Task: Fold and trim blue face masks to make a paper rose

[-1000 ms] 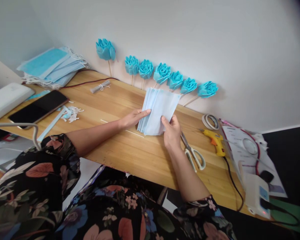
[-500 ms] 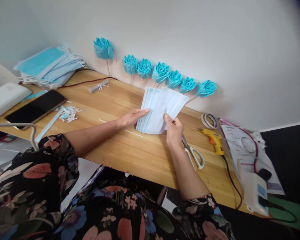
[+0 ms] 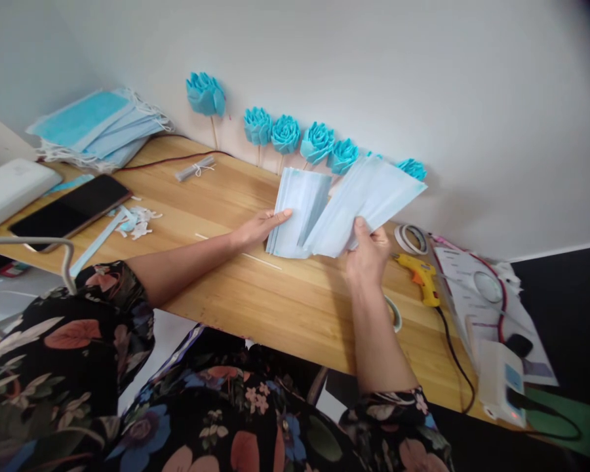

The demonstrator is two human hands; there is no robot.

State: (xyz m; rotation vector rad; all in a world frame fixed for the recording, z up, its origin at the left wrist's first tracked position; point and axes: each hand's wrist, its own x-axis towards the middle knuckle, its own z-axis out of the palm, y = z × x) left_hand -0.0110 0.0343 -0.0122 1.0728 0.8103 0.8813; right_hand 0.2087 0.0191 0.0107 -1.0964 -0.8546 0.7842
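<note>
My left hand [image 3: 261, 231] is closed on a stack of pale blue face mask sheets [image 3: 295, 219], thumb on top, held above the wooden table. In my right hand [image 3: 368, 252] is another fanned bunch of face mask sheets [image 3: 373, 200], pinched at its lower right side. The two bunches overlap at their lower inner edges and spread apart toward the top. No ear loops show on them. Behind, blue mask-cloth flowers [image 3: 317, 142] on thin sticks lean on the wall; the right bunch hides some of them. My right forearm covers most of the scissors [image 3: 397, 314].
A pile of looped face masks [image 3: 93, 124] lies at the back left, with a phone [image 3: 73, 213], a white power bank [image 3: 14, 196] and cut scraps [image 3: 136, 223] nearer. To the right are a tape roll [image 3: 411, 238], yellow glue gun [image 3: 420, 278] and power strip [image 3: 501, 380].
My right hand has moved right with its bunch of sheets, fanning it away from the left stack. It now hides more flowers and scissors. My left hand has barely moved.
</note>
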